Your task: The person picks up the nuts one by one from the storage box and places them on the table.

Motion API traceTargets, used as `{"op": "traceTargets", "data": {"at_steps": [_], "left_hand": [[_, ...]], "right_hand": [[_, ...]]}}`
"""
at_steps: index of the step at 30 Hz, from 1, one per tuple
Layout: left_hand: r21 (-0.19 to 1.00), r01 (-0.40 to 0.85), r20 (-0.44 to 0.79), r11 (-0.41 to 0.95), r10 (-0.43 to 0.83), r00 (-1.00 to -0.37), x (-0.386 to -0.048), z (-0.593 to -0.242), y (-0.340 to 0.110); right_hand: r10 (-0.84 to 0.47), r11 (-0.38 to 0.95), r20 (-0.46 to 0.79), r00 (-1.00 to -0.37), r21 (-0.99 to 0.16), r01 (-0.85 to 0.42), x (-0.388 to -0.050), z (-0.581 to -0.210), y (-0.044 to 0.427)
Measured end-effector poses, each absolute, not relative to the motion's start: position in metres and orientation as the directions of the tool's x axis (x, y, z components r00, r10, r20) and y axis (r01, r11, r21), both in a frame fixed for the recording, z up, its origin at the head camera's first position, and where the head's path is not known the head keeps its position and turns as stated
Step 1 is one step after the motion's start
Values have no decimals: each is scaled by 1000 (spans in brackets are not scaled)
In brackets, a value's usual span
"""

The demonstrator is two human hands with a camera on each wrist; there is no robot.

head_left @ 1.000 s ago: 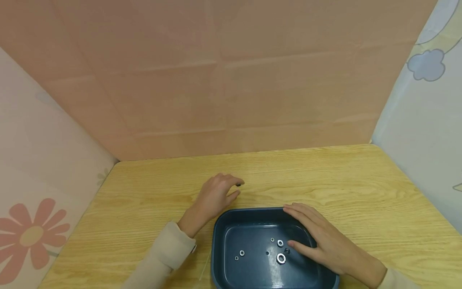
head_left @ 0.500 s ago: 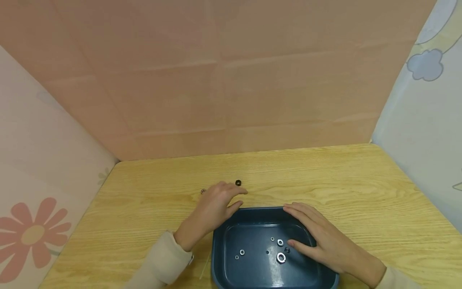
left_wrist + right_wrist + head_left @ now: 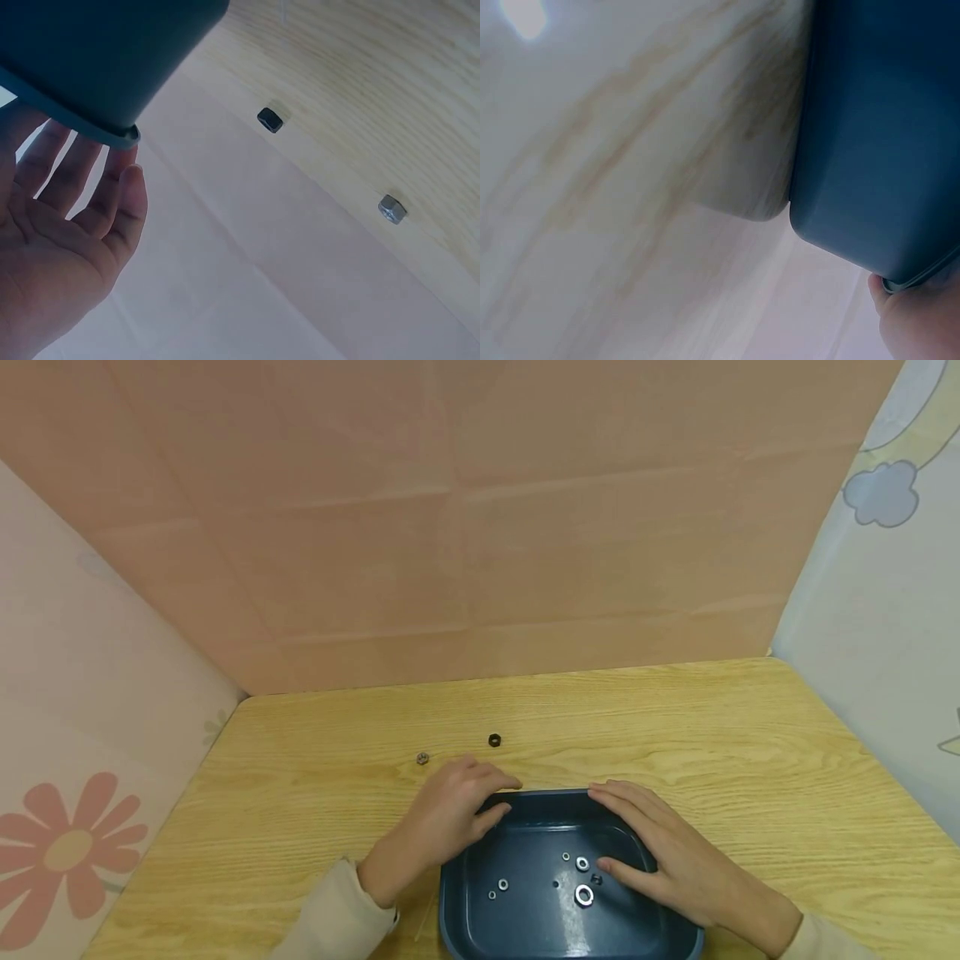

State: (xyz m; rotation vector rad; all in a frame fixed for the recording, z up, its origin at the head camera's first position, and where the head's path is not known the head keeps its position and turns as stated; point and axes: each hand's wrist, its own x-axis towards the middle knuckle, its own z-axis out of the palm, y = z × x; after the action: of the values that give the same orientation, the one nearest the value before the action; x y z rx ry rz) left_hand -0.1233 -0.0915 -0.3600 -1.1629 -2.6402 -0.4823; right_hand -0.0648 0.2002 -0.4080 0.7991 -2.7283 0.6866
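Note:
A dark blue tray (image 3: pixel 525 935) holds several small metal nuts, the largest a silver one (image 3: pixel 584 896). My left hand (image 3: pixel 442 810) is over the tray's back-left corner, fingers bent loosely and thumb apart, with nothing visible between them. In the left wrist view that hand (image 3: pixel 67 232) has its fingertips at the rim (image 3: pixel 112 136), partly hidden. My right hand (image 3: pixel 682 868) holds the tray's right corner, fingers over the rim and thumb inside; the right wrist view shows part of this hand (image 3: pixel 926 322) at the rim.
Behind the tray, a black nut (image 3: pixel 495 740) and a silver nut (image 3: pixel 422 758) lie on the wooden table (image 3: pixel 315 777). A brown sheet (image 3: pixel 465 568) stands along the back, with patterned panels on both sides.
My left hand has moved from beside the black nut toward me, to the tray's back-left corner. Both nuts on the table have come into view. The right hand has not moved.

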Motion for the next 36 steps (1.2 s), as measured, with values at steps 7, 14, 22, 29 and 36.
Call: {"op": "traceTargets", "data": {"at_steps": [7,14,22,29,36], "left_hand": [[215,740,294,637,680,-672,-116,-362,-91],[206,732,221,650,698,-682,-108,-360,-88],[245,749,143,616,741,-656,-102,-363,-88],[261,752,92,605,760,-643,-101,-370,-89],[261,760,76,595,772,-631,-99,-375,-92]], "right_hand": [[-455,741,325,-829,-377,-555,-65,-408,201],[-465,728,354,-811,-369,-578,-66,-407,202],[-460,733,338,-821,-376,-566,-65,-408,201],[-459,739,332,-824,-373,-562,-65,-407,201],[-448,755,307,-840,-373,-539,-65,-407,200]]}}
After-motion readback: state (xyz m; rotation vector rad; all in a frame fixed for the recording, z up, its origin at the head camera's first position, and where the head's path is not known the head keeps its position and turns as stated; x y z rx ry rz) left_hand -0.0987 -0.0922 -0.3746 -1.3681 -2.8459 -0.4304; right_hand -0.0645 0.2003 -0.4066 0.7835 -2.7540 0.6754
